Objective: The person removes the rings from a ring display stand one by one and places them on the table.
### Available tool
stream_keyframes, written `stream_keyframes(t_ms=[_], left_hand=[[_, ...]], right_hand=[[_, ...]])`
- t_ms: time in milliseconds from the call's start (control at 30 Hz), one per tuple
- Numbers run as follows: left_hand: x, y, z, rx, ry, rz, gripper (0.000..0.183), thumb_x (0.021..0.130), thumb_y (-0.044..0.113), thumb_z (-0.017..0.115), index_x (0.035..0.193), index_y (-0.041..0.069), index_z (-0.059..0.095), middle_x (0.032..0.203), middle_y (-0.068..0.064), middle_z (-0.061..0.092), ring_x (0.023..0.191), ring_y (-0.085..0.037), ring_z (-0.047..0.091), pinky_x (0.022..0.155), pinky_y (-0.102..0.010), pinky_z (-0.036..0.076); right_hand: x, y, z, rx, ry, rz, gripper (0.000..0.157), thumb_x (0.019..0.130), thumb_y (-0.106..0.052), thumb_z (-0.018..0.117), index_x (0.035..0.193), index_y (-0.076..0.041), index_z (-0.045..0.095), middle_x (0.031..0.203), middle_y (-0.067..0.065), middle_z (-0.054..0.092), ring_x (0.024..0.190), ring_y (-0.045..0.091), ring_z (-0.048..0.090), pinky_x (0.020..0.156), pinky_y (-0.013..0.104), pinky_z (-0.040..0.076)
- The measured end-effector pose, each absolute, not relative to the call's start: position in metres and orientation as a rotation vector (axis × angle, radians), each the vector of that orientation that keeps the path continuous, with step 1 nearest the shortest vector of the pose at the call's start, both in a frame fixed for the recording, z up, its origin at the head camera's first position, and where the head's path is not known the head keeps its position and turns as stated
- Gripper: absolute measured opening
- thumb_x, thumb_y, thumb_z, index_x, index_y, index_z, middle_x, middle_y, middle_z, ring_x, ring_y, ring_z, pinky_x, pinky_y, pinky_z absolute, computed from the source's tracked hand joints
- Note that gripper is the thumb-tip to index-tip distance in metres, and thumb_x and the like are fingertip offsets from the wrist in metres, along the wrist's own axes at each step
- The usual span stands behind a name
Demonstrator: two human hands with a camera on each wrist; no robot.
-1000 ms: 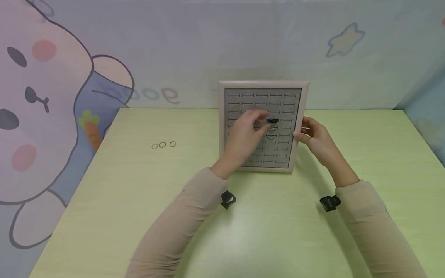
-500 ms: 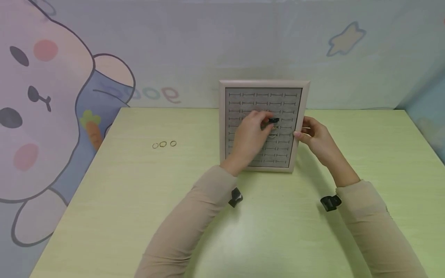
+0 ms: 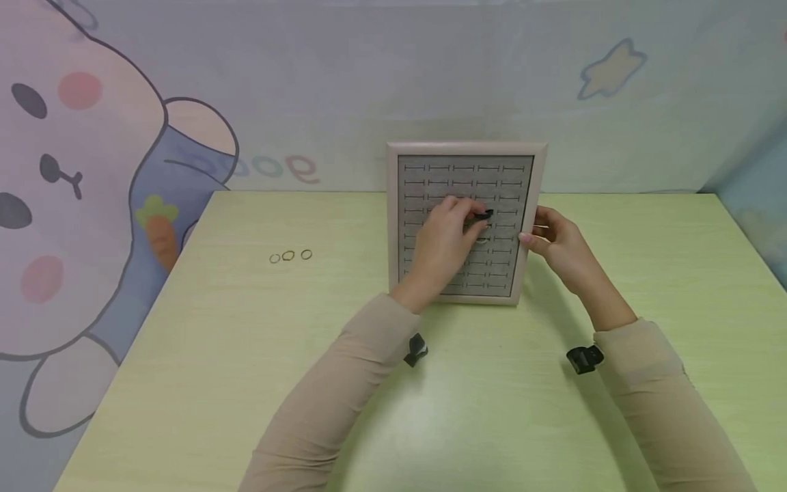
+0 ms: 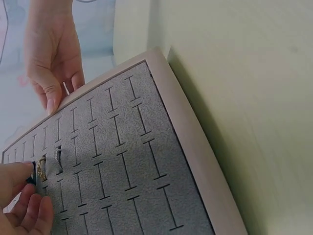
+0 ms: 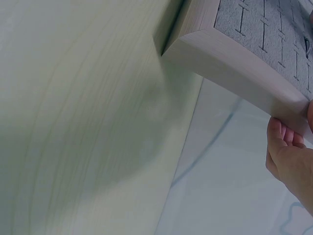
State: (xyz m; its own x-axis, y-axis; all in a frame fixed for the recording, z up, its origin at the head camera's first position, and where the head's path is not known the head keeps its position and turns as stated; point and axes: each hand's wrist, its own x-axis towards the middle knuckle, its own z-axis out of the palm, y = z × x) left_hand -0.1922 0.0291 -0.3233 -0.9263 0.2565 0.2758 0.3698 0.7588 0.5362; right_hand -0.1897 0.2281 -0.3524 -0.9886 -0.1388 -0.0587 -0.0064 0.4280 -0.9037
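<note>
A ring display board, a grey slotted pad [image 3: 464,178] in a pale wooden frame [image 3: 467,148], stands upright on the table. My left hand [image 3: 443,239] pinches a black ring [image 3: 486,214] between thumb and fingers at one of the slots. Just below it a gold ring [image 4: 42,168] sits in the pad, then a silver ring [image 4: 58,160] in the slot after that. My right hand [image 3: 562,253] grips the board's right side, with the thumb on the front and the fingers behind. The left hand covers part of the pad in the head view.
Three thin rings [image 3: 288,255] lie in a row on the light green table [image 3: 332,342], left of the board. A cartoon-printed cloth [image 3: 320,82] hangs behind the table. Dark straps [image 3: 584,359] show at the cuffs of both sleeves.
My left hand has moved a little to the right and closed on the black ring, which now tilts slightly at its slot. The right hand and the board have kept their places.
</note>
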Motion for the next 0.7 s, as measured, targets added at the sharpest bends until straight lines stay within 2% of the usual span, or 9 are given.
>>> stream_keyframes(t_ms=[300, 533, 700], left_hand=[[-0.1946, 0.0279, -0.3221, -0.536, -2.788, -0.908, 0.019, 0.094, 0.028, 0.059, 0.105, 0.015, 0.065, 0.106, -0.001, 0.06, 0.097, -0.014, 0.056, 0.081, -0.027, 0.051], [-0.1959, 0.0256, -0.3241, -0.596, -2.778, -0.936, 0.018, 0.093, 0.028, 0.057, 0.102, 0.013, 0.064, 0.106, -0.003, 0.058, 0.098, -0.016, 0.053, 0.083, -0.027, 0.049], [-0.1951, 0.0221, -0.3247, -0.635, -2.798, -1.064, 0.019, 0.092, 0.029, 0.058, 0.1, 0.013, 0.064, 0.116, -0.004, 0.056, 0.111, -0.019, 0.052, 0.094, -0.031, 0.046]], right_hand=[[-0.1904, 0.2282, -0.353, -0.136, 2.534, -1.621, 0.059, 0.1, -0.024, 0.05, 0.149, -0.003, 0.025, 0.136, 0.009, 0.042, 0.122, 0.014, 0.044, 0.101, 0.032, 0.042], [-0.1909, 0.2287, -0.3532, -0.139, 2.543, -1.61, 0.059, 0.1, -0.023, 0.051, 0.149, -0.002, 0.026, 0.135, 0.008, 0.043, 0.12, 0.012, 0.045, 0.097, 0.023, 0.043], [-0.1905, 0.2285, -0.3528, -0.14, 2.543, -1.613, 0.058, 0.1, -0.022, 0.05, 0.149, -0.002, 0.026, 0.134, 0.008, 0.043, 0.12, 0.012, 0.045, 0.096, 0.021, 0.043]])
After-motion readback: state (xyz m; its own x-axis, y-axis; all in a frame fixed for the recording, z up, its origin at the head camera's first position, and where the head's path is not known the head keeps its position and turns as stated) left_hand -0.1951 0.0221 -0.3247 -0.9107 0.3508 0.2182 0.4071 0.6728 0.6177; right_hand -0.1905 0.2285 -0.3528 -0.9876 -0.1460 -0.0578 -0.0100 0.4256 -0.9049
